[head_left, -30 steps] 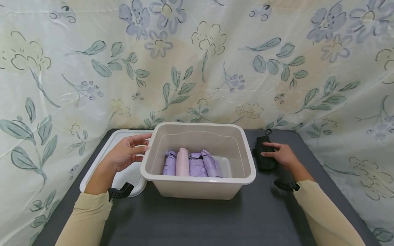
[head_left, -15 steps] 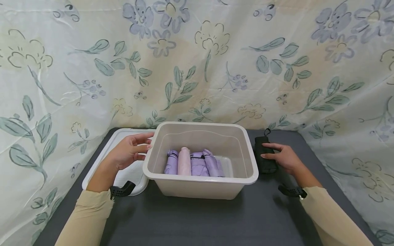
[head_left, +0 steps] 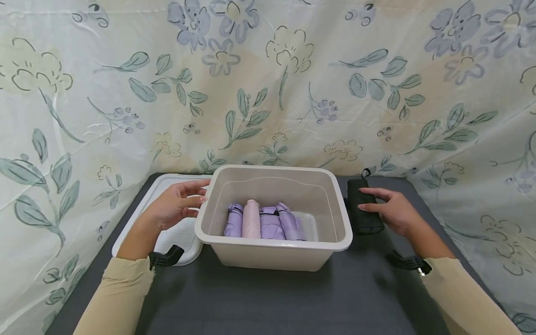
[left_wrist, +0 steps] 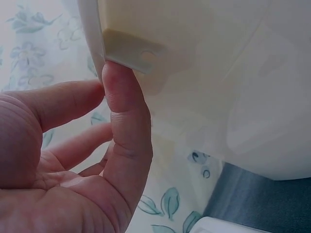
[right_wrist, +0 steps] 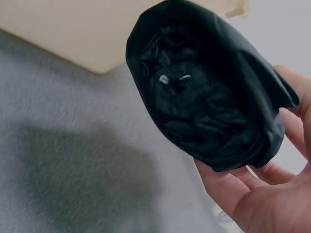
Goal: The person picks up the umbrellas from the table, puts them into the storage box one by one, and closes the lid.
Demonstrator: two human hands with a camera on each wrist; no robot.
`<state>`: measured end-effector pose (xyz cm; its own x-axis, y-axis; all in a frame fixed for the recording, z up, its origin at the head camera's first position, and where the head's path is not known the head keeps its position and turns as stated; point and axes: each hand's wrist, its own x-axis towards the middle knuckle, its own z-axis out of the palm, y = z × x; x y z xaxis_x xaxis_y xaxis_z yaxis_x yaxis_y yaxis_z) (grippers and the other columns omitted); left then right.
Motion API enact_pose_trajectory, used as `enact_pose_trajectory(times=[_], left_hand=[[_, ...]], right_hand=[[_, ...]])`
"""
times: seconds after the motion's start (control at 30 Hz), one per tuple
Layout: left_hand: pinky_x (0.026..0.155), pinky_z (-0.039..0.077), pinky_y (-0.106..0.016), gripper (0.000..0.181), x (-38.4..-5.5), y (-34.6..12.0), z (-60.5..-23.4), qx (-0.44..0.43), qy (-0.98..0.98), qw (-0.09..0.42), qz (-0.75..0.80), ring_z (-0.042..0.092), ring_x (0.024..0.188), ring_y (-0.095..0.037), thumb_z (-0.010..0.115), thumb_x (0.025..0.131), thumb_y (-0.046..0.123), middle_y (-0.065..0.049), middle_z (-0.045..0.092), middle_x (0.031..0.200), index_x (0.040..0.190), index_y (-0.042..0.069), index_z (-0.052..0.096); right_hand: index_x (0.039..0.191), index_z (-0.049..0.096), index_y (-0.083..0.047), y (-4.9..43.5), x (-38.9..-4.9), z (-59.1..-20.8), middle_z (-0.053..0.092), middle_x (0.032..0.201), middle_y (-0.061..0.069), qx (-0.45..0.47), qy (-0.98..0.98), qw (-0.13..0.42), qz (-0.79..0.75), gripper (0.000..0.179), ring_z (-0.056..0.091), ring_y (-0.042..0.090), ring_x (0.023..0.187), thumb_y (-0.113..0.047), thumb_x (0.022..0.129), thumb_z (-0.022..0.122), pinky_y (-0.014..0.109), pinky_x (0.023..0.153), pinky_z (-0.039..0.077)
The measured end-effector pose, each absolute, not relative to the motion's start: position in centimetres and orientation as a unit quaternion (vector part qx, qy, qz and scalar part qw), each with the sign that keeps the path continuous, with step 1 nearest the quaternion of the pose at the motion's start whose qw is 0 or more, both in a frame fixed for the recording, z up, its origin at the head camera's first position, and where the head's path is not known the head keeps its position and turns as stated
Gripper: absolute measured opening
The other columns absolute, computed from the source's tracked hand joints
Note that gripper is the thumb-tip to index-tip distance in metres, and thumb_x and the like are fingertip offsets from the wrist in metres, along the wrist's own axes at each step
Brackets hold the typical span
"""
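A beige plastic bin (head_left: 274,255) stands mid-table. Inside, toward its left, lie a purple folded umbrella (head_left: 233,221), a pink cylindrical bundle (head_left: 251,219) and more purple folded fabric bundles (head_left: 281,224). My left hand (head_left: 173,207) holds the bin's left rim; in the left wrist view a fingertip presses beneath the lip beside a small tab. To the bin's right, my right hand (head_left: 395,211) grips a black folded umbrella (head_left: 363,211) with a loop at its far end. Crumpled dark fabric fills the umbrella's near end (right_wrist: 194,97) in the right wrist view.
A white lid (head_left: 177,239) lies left of the bin, partly under my left forearm. Dark grey cloth (head_left: 268,302) covers the table. Floral curtain (head_left: 268,93) hangs close behind and along both sides.
My right hand has shifted slightly right, and the black umbrella has turned and moved a little with it. My left hand stays at the bin's rim. The head view has shifted slightly.
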<state>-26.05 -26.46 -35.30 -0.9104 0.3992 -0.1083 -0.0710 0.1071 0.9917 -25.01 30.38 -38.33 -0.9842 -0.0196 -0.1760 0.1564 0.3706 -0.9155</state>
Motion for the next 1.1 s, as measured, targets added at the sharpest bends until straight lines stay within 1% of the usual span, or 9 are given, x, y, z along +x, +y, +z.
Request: enact_pose_trajectory(times=[0.07,0.17,0.3,0.33,0.47,0.53,0.63,0.9,1.1], left_hand=[[0.075,0.062,-0.031,0.062,-26.0,-26.4,-35.2,0.112,0.725,0.179,0.655,0.071,0.087,-0.013,0.067,0.099,0.011,0.000,0.064,0.108,0.155,0.004,0.042],[0.075,0.062,-0.030,0.062,-25.9,-26.4,-35.0,0.108,0.727,0.180,0.654,0.071,0.087,-0.014,0.067,0.099,0.012,-0.001,0.064,0.107,0.155,0.004,0.042],[0.077,0.063,-0.031,0.062,-25.9,-26.3,-34.7,0.106,0.728,0.183,0.652,0.072,0.088,-0.014,0.067,0.099,0.012,-0.001,0.063,0.108,0.155,0.005,0.042],[0.077,0.063,-0.031,0.062,-25.9,-26.3,-34.7,0.104,0.729,0.183,0.651,0.072,0.089,-0.014,0.067,0.099,0.012,-0.001,0.063,0.109,0.156,0.005,0.041],[0.078,0.063,-0.031,0.063,-26.0,-26.4,-34.7,0.101,0.730,0.186,0.650,0.072,0.089,-0.014,0.067,0.099,0.013,-0.001,0.063,0.110,0.156,0.006,0.041],[0.078,0.063,-0.031,0.063,-26.0,-26.3,-34.7,0.100,0.730,0.187,0.650,0.072,0.089,-0.013,0.067,0.099,0.013,-0.001,0.063,0.110,0.156,0.005,0.041],[0.078,0.063,-0.032,0.063,-26.0,-26.3,-34.6,0.101,0.730,0.189,0.649,0.072,0.089,-0.013,0.067,0.099,0.012,-0.001,0.063,0.110,0.156,0.005,0.041],[0.079,0.063,-0.033,0.063,-26.4,-26.3,-34.7,0.099,0.737,0.190,0.641,0.070,0.091,-0.013,0.069,0.098,0.013,-0.001,0.064,0.112,0.155,0.006,0.043],[0.078,0.063,-0.033,0.064,-26.4,-26.4,-34.7,0.105,0.735,0.192,0.642,0.070,0.096,-0.012,0.069,0.097,0.009,0.000,0.064,0.112,0.155,0.004,0.041]], right_hand=[[0.153,0.048,-0.010,30.2,-24.7,-37.6,0.036,0.159,0.012,0.037,0.818,0.082,-0.568,0.077,0.059,0.001,0.082,-0.022,0.085,0.084,0.022,0.074,0.055],[0.152,0.050,-0.012,30.0,-24.3,-36.5,0.037,0.159,0.008,0.027,0.811,0.084,-0.578,0.075,0.059,-0.003,0.092,-0.022,0.086,0.084,0.021,0.080,0.056],[0.152,0.050,-0.015,29.8,-23.8,-34.7,0.031,0.164,0.005,0.018,0.790,0.092,-0.606,0.070,0.057,-0.004,0.095,-0.015,0.089,0.080,0.019,0.079,0.055],[0.152,0.050,-0.016,29.8,-23.7,-34.3,0.030,0.164,0.004,0.017,0.781,0.097,-0.617,0.069,0.058,-0.005,0.105,-0.013,0.090,0.079,0.019,0.082,0.056],[0.149,0.054,-0.018,29.4,-23.3,-32.8,0.041,0.156,0.001,0.019,0.754,0.103,-0.649,0.064,0.064,-0.001,0.105,-0.008,0.091,0.078,0.024,0.082,0.059],[0.148,0.056,-0.019,29.1,-23.2,-32.1,0.051,0.143,-0.003,0.019,0.741,0.106,-0.663,0.062,0.070,0.005,0.101,-0.007,0.091,0.077,0.030,0.080,0.062],[0.148,0.055,-0.019,28.6,-23.1,-31.1,0.057,0.130,-0.008,0.013,0.728,0.112,-0.676,0.061,0.075,0.014,0.096,-0.005,0.092,0.075,0.038,0.078,0.064],[0.155,0.045,-0.019,26.5,-22.8,-28.9,0.044,0.143,0.000,-0.004,0.718,0.130,-0.683,0.067,0.074,0.015,0.102,-0.004,0.095,0.071,0.038,0.081,0.063],[0.155,0.043,-0.018,24.1,-22.8,-27.8,0.044,0.142,0.001,-0.014,0.716,0.148,-0.682,0.068,0.072,0.014,0.106,-0.003,0.094,0.071,0.037,0.085,0.062]])
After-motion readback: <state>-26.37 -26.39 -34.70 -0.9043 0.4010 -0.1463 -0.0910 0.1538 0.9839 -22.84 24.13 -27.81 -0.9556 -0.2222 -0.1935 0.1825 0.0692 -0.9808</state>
